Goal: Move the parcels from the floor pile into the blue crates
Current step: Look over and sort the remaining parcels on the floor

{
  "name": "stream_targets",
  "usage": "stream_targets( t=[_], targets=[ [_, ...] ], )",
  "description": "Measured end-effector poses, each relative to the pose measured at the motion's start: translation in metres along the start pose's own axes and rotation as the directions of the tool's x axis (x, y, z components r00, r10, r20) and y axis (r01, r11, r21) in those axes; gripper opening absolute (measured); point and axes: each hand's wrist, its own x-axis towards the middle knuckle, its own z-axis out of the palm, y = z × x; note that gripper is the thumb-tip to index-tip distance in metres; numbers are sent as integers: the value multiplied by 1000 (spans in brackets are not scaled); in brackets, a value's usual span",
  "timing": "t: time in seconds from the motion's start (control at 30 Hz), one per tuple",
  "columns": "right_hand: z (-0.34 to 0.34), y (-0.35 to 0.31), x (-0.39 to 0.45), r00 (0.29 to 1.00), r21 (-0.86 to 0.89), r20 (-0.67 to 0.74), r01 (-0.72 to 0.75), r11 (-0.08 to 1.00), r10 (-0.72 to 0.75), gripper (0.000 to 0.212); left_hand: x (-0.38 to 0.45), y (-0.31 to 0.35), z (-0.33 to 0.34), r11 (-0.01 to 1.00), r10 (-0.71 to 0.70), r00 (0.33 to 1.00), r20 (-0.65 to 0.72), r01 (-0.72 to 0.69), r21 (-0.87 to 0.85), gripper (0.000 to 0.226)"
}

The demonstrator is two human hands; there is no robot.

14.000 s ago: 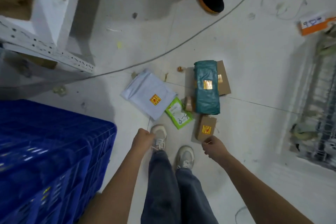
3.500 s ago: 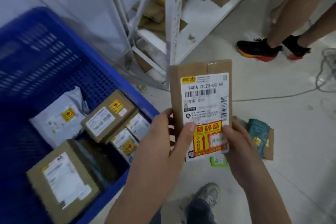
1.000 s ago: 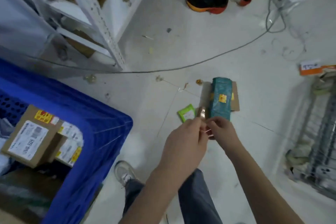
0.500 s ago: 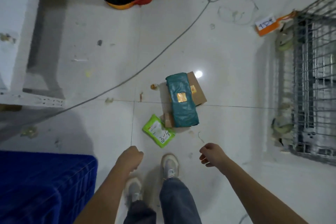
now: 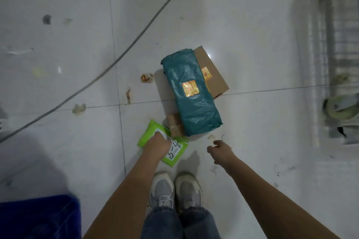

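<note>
The left hand (image 5: 159,144) has come down from where it hung half a second ago and now lies on the green mailer (image 5: 175,153), its grip curled over the near left part of the packet; whether the fingers have closed under the edge I cannot tell. The right hand (image 5: 220,150) hovers just right of it, loosely part-closed and holding nothing. So the next pick has begun, and the mailer is not yet lifted. Just beyond it lie a small brown box (image 5: 175,127), the teal bag (image 5: 191,93) and the flat cardboard box (image 5: 212,72) beneath it. The blue crate (image 5: 38,217) shows at near left. The floor (image 5: 252,35) is glossy pale tile, littered with scraps, crossed by a grey cable (image 5: 124,52); a wire cage (image 5: 334,60) stands right.
</note>
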Motion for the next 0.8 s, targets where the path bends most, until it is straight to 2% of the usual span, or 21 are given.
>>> stream_targets(
  t=[0.13, 0.27, 0.43, 0.53, 0.6, 0.73, 0.8],
  targets=[
    [19, 0, 42, 999, 187, -47, 23, 982, -15, 68, 40, -6, 19, 997, -17, 1000, -1, 17, -78, 63],
    [30, 5, 66, 998, 288, -56, 53, 956, -38, 74, 58, -8, 31, 976, 17, 1000, 21, -12, -218, 57],
    [40, 16, 76, 988, 369, -111, 143, 918, -109, 75, 62, -1, 37, 869, -10, 989, 148, 81, -488, 68],
    [42, 28, 68, 974, 377, -200, 177, 909, -107, 54, 50, -1, 38, 880, -10, 984, 175, 92, -466, 57],
    [41, 35, 59, 963, 355, -250, 191, 915, -103, 46, 41, -2, 36, 911, -36, 989, 145, 92, -403, 53],
    [43, 50, 35, 974, 326, -209, 156, 932, -90, 55, 20, -10, 27, 925, -104, 984, 145, 149, -351, 72],
    [47, 57, 20, 980, 309, -172, 149, 939, -99, 61, 11, -16, 24, 916, -105, 983, 148, 154, -370, 57]
  ],
)
